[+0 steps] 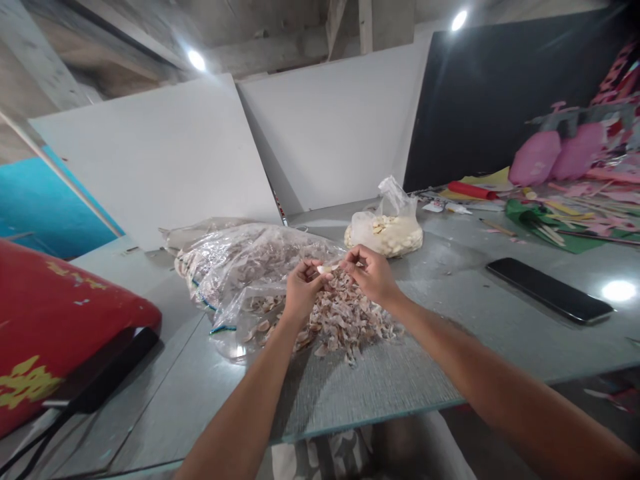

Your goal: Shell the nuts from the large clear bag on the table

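Observation:
Above a heap of dry, curled peels (353,320), both my hands meet. My left hand (303,287) is closed in a pinch on a small white, clove-shaped piece (327,269). The fingers of my right hand (369,272) pinch the other end of that piece; whether they grip the piece or a bit of its skin is too small to tell. Left of the hands lies a large clear plastic bag (250,250) full of pale brownish bits, its mouth toward the heap. Behind them stands a knotted clear bag (400,233) of cream-coloured pieces.
On the grey table (200,387), a black phone (550,288) lies at right. A red case (65,327) with a black strap occupies the left side. Craft scraps, a red roll (473,191) and pink bottles (537,157) crowd the far right. White boards (340,133) lean behind.

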`<control>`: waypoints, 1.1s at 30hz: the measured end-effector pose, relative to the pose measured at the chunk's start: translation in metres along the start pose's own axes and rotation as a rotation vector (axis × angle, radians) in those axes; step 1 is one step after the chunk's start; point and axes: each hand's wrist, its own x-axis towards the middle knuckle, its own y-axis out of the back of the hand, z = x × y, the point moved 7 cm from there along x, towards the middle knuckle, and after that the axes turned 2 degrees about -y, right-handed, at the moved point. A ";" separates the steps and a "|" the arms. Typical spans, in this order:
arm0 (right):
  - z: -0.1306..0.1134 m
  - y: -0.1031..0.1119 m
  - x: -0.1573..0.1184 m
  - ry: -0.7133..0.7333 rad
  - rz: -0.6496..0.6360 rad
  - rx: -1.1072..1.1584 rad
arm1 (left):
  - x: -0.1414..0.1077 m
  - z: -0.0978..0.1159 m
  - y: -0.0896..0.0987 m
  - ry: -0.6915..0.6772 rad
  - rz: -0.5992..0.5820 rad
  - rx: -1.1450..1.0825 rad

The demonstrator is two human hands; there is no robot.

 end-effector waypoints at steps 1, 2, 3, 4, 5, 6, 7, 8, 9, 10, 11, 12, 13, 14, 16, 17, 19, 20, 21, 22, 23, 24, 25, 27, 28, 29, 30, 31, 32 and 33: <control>0.002 0.005 0.002 -0.011 0.038 0.021 | 0.000 0.002 0.001 -0.008 0.010 -0.011; 0.004 0.010 0.004 -0.016 0.078 0.031 | 0.000 0.003 0.003 -0.017 0.021 -0.018; 0.005 0.015 0.005 -0.009 0.114 0.019 | 0.000 0.005 0.004 -0.025 0.031 -0.019; 0.005 0.020 0.007 0.011 0.142 -0.018 | 0.000 0.007 0.004 -0.032 0.037 -0.011; 0.004 0.022 0.008 0.041 0.154 -0.078 | 0.000 0.009 0.004 -0.037 0.037 0.002; 0.002 0.022 0.009 0.075 0.152 -0.152 | 0.000 0.010 0.003 -0.039 0.032 0.015; 0.000 0.021 0.009 0.106 0.137 -0.225 | -0.001 0.010 0.002 -0.039 0.024 0.027; -0.002 0.018 0.009 0.132 0.113 -0.284 | -0.001 0.010 0.001 -0.037 0.014 0.035; -0.003 0.015 0.008 0.147 0.083 -0.322 | -0.001 0.009 0.000 -0.033 0.000 0.045; -0.004 0.010 0.006 0.152 0.049 -0.336 | -0.002 0.008 -0.002 -0.031 -0.012 0.057; -0.006 0.006 0.004 0.152 0.016 -0.328 | -0.002 0.007 -0.002 -0.033 -0.021 0.071; -0.007 0.003 0.003 0.151 -0.014 -0.307 | -0.002 0.007 -0.002 -0.037 -0.028 0.090; -0.008 -0.001 0.001 0.149 -0.044 -0.280 | -0.002 0.006 -0.002 -0.041 -0.033 0.109; -0.009 -0.004 0.000 0.146 -0.071 -0.256 | -0.002 0.005 -0.002 -0.043 -0.036 0.123; -0.011 -0.008 -0.002 0.139 -0.104 -0.237 | -0.002 0.002 0.000 -0.027 -0.036 0.142; -0.011 -0.009 -0.002 0.135 -0.112 -0.240 | -0.002 0.001 0.000 -0.012 -0.035 0.148; -0.010 -0.010 -0.002 0.127 -0.119 -0.250 | -0.002 -0.001 0.001 0.013 -0.035 0.157; -0.010 -0.010 -0.002 0.125 -0.121 -0.252 | -0.002 -0.002 0.001 0.019 -0.039 0.163; -0.009 -0.010 -0.002 0.126 -0.125 -0.251 | -0.002 -0.002 0.001 0.023 -0.047 0.170; -0.009 -0.011 -0.002 0.130 -0.132 -0.252 | -0.002 -0.003 0.001 0.027 -0.057 0.176; -0.010 -0.011 -0.002 0.139 -0.138 -0.259 | -0.002 -0.003 0.000 0.033 -0.066 0.181; -0.010 -0.012 -0.003 0.150 -0.142 -0.272 | -0.002 -0.004 -0.001 0.040 -0.074 0.182; -0.011 -0.012 -0.003 0.165 -0.145 -0.292 | -0.002 -0.004 -0.001 0.046 -0.081 0.179; -0.012 -0.013 -0.003 0.204 -0.154 -0.343 | -0.003 -0.005 -0.003 0.061 -0.090 0.155; -0.013 -0.013 -0.003 0.224 -0.162 -0.367 | -0.003 -0.005 -0.003 0.070 -0.093 0.139; -0.014 -0.013 -0.004 0.244 -0.171 -0.384 | -0.003 -0.005 -0.004 0.081 -0.098 0.124; -0.015 -0.014 -0.004 0.261 -0.178 -0.395 | -0.004 -0.005 -0.004 0.093 -0.103 0.112; -0.015 -0.014 -0.004 0.272 -0.182 -0.396 | -0.004 -0.006 -0.005 0.105 -0.105 0.100; -0.014 -0.014 -0.004 0.273 -0.183 -0.386 | -0.004 -0.007 -0.005 0.114 -0.105 0.091; -0.013 -0.014 -0.004 0.262 -0.185 -0.368 | -0.004 -0.007 -0.004 0.119 -0.103 0.083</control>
